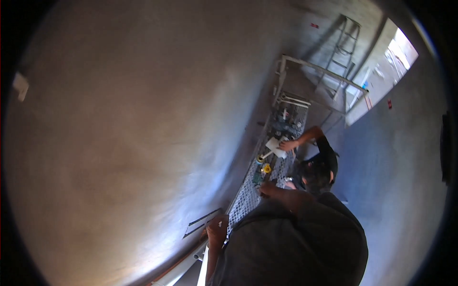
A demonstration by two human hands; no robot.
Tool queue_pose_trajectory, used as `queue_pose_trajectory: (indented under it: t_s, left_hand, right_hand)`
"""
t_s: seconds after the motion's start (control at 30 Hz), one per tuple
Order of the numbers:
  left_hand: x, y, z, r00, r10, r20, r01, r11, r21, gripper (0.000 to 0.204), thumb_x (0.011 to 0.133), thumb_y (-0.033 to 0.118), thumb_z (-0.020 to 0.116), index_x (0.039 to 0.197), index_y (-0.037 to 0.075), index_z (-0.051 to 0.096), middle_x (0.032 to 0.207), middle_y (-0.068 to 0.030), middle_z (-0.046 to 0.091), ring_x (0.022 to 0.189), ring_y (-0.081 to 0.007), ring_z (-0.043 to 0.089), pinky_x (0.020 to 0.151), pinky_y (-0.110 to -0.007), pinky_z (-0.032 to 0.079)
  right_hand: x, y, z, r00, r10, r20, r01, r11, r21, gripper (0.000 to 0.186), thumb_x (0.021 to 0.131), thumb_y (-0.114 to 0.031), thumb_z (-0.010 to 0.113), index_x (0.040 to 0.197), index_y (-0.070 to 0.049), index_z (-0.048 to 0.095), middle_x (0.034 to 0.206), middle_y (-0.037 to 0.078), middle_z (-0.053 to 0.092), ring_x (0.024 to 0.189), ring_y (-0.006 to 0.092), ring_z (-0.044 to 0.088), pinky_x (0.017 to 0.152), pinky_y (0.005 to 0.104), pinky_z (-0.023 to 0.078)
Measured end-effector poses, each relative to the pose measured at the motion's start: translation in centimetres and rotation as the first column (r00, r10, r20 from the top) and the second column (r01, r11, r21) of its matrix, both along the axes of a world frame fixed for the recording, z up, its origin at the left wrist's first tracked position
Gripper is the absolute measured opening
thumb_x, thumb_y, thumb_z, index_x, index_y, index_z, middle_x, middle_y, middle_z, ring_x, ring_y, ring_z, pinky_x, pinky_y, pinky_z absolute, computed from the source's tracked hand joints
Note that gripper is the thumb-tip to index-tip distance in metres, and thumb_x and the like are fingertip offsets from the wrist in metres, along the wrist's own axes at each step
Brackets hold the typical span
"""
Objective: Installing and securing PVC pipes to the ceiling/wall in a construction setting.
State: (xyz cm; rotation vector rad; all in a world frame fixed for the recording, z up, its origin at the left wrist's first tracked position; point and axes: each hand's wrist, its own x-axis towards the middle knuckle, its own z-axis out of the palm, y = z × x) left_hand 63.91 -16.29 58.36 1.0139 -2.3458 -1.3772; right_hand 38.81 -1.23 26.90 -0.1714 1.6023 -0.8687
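Observation:
My left hand (218,229) is closed beside the wall, just above the end of a white rail (203,267); what its fingers hold does not show. My right hand (270,189) reaches over a metal mesh platform (243,202), close to a yellow round item (266,168) and a green item (258,178). Its fingers are dark and too small to read. Farther along the platform, a co-worker's hand (287,145) touches a white flat-sided container (275,146). A pale handle-like stick (267,155) lies against that container.
A plastered wall (143,119) rises along the left, with a dark-edged rectangle (202,223) low on it. The co-worker (317,171) is at the platform's right side. Tools and parts (285,119) clutter its far end, beneath a guard rail (324,68). A ladder (341,55) leans beyond.

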Motion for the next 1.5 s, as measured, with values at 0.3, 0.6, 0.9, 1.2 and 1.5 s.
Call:
queue_pose_trajectory:
  t_s: [0.3,0.6,0.9,1.2,1.5]
  left_hand:
    - [-3.6,0.5,0.7,0.981,-0.186,0.055,0.185,0.982,0.031,0.011,0.085,0.01,0.064,0.088,0.0,0.067,0.092,-0.0154,0.07,0.089,-0.0267,0.068,0.078,-0.035,0.052]
    - [-3.6,0.5,0.4,0.962,-0.271,0.036,0.27,0.963,0.018,0.007,0.086,0.006,0.063,0.087,-0.001,0.065,0.094,-0.0137,0.07,0.087,-0.0234,0.067,0.074,-0.033,0.054]
    - [-3.3,1.4,0.5,0.968,-0.238,0.08,0.231,0.97,0.079,0.01,0.085,0.008,0.064,0.085,-0.001,0.067,0.093,-0.0132,0.07,0.089,-0.024,0.067,0.081,-0.034,0.05]
    - [-2.8,1.2,-0.1,0.965,-0.255,0.07,0.247,0.964,0.102,0.006,0.085,0.004,0.064,0.085,-0.002,0.065,0.092,-0.0134,0.069,0.086,-0.0232,0.067,0.077,-0.032,0.051]
    - [-3.2,0.9,0.7,0.962,-0.265,0.071,0.26,0.963,0.065,0.006,0.085,0.005,0.064,0.085,-0.001,0.065,0.092,-0.0125,0.069,0.086,-0.0222,0.067,0.077,-0.032,0.051]
  right_hand:
    - [-0.6,8.3,-3.9,0.213,0.444,-0.87,-0.486,0.821,0.3,0.014,0.072,-0.025,0.062,0.072,-0.015,0.072,0.073,0.011,0.067,0.075,0.0274,0.068,0.065,0.0412,0.052]
    - [0.5,12.3,-0.9,0.745,0.168,-0.645,-0.182,0.982,0.046,0.015,0.077,-0.022,0.06,0.072,-0.014,0.072,0.081,0.009,0.071,0.076,0.026,0.068,0.068,0.0394,0.052]
    - [1.1,13.2,0.4,0.516,0.397,-0.759,-0.383,0.9,0.21,0.011,0.075,-0.022,0.062,0.075,-0.017,0.071,0.08,0.006,0.07,0.078,0.0255,0.068,0.068,0.0409,0.052]
    - [1.6,12.3,-0.8,0.582,0.33,-0.743,-0.311,0.935,0.172,0.013,0.075,-0.023,0.061,0.079,-0.015,0.071,0.083,0.009,0.068,0.081,0.0285,0.067,0.071,0.0436,0.052]
    - [1.1,11.6,1.3,0.595,0.398,-0.698,-0.355,0.91,0.216,0.016,0.076,-0.025,0.059,0.075,-0.014,0.07,0.083,0.01,0.069,0.08,0.0274,0.068,0.071,0.0423,0.052]
